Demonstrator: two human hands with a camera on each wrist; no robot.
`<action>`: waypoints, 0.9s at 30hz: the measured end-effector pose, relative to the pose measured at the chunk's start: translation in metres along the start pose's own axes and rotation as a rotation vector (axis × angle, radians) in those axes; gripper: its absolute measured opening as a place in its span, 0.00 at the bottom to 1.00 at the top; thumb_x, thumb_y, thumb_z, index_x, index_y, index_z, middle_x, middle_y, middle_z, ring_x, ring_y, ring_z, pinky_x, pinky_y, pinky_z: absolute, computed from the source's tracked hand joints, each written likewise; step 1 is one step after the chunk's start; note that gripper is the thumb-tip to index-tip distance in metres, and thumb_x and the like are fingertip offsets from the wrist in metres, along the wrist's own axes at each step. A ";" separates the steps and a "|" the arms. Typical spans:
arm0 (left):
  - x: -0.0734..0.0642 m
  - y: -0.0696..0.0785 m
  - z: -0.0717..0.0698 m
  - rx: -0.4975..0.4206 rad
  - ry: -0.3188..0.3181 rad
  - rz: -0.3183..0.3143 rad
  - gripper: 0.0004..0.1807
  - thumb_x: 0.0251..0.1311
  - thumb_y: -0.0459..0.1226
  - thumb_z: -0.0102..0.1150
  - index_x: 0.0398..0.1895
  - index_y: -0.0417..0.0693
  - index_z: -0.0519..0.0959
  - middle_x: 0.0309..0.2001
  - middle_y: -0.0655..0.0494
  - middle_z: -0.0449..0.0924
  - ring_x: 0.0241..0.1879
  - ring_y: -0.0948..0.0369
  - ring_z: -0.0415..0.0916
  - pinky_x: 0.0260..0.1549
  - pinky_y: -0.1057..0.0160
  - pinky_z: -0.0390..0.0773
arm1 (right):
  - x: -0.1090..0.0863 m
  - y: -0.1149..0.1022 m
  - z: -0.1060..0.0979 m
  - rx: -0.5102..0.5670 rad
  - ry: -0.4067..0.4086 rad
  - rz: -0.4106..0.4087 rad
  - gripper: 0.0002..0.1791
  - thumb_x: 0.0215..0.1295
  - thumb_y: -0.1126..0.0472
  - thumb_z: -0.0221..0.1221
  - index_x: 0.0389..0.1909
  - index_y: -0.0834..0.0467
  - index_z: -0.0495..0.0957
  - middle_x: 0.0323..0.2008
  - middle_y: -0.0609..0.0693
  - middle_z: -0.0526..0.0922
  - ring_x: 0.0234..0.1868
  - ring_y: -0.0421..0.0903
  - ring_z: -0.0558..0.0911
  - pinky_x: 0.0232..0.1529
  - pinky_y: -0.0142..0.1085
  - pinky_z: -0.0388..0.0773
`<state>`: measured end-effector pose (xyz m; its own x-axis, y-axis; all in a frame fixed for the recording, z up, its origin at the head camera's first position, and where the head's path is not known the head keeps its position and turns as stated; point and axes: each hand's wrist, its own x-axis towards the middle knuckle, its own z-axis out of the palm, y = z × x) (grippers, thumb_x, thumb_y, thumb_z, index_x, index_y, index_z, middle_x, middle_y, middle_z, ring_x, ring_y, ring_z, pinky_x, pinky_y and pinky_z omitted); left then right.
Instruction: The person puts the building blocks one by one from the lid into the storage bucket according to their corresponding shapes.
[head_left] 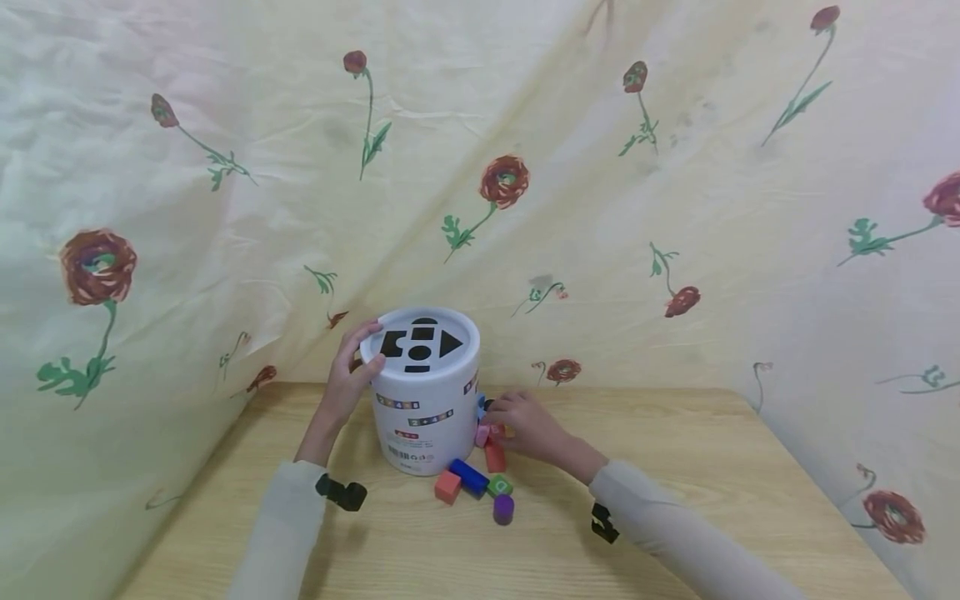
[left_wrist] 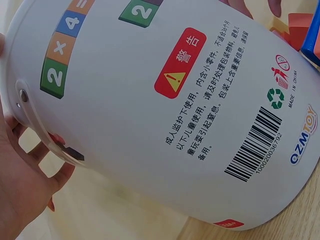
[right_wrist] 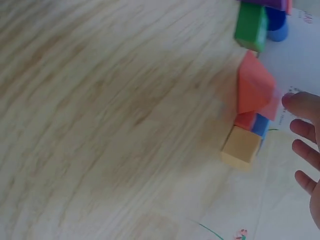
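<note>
A white bucket (head_left: 427, 425) with a shape-sorter lid (head_left: 441, 367) stands on the table. My left hand (head_left: 349, 375) grips its rim from the left, thumb on the lid's edge, other fingers round the side near the carrying handle (left_wrist: 42, 132). To the right of the bucket, my right hand (head_left: 525, 425) reaches over several toy blocks with fingers loosely extended and nothing visible between them. Closest to its fingertips in the right wrist view lies a red block (right_wrist: 254, 87), beside a tan cube (right_wrist: 242, 145). The hand covers part of these blocks in the head view.
In front of the bucket lie a blue cylinder (head_left: 468, 477), an orange-red cube (head_left: 447, 487), a green block (head_left: 499, 486) and a purple block (head_left: 503, 509). A flowered cloth (head_left: 585, 208) hangs behind the wooden table (head_left: 675, 442).
</note>
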<state>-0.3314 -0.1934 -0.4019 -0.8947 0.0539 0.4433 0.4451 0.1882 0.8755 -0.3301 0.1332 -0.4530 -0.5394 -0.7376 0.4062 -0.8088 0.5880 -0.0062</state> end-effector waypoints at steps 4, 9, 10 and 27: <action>0.000 0.001 0.000 0.006 0.001 -0.001 0.31 0.68 0.41 0.54 0.75 0.51 0.66 0.79 0.53 0.53 0.76 0.49 0.52 0.69 0.40 0.60 | 0.000 0.002 0.006 -0.026 -0.019 -0.017 0.14 0.56 0.60 0.74 0.44 0.54 0.89 0.44 0.49 0.89 0.50 0.48 0.82 0.57 0.49 0.79; 0.000 0.001 0.001 0.006 -0.002 0.002 0.31 0.68 0.41 0.53 0.74 0.50 0.66 0.79 0.53 0.53 0.75 0.50 0.52 0.68 0.42 0.61 | 0.002 0.005 0.012 -0.053 -0.020 -0.034 0.13 0.55 0.60 0.75 0.43 0.53 0.89 0.43 0.48 0.90 0.46 0.46 0.81 0.53 0.44 0.80; 0.000 0.001 0.001 0.004 -0.002 0.006 0.31 0.68 0.41 0.53 0.74 0.50 0.66 0.79 0.52 0.53 0.75 0.49 0.52 0.67 0.42 0.60 | 0.002 0.005 0.013 -0.056 -0.019 -0.038 0.13 0.55 0.60 0.75 0.43 0.53 0.90 0.42 0.47 0.90 0.46 0.46 0.81 0.53 0.44 0.80; -0.001 -0.001 0.001 0.009 0.004 0.009 0.31 0.68 0.40 0.53 0.75 0.50 0.66 0.79 0.52 0.53 0.75 0.49 0.52 0.68 0.41 0.61 | 0.006 0.006 0.022 -0.079 -0.002 -0.025 0.07 0.58 0.58 0.73 0.37 0.51 0.91 0.37 0.46 0.89 0.41 0.45 0.81 0.50 0.42 0.81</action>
<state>-0.3308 -0.1930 -0.4035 -0.8908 0.0513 0.4516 0.4523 0.1967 0.8699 -0.3427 0.1251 -0.4704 -0.5200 -0.7526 0.4039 -0.8008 0.5941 0.0761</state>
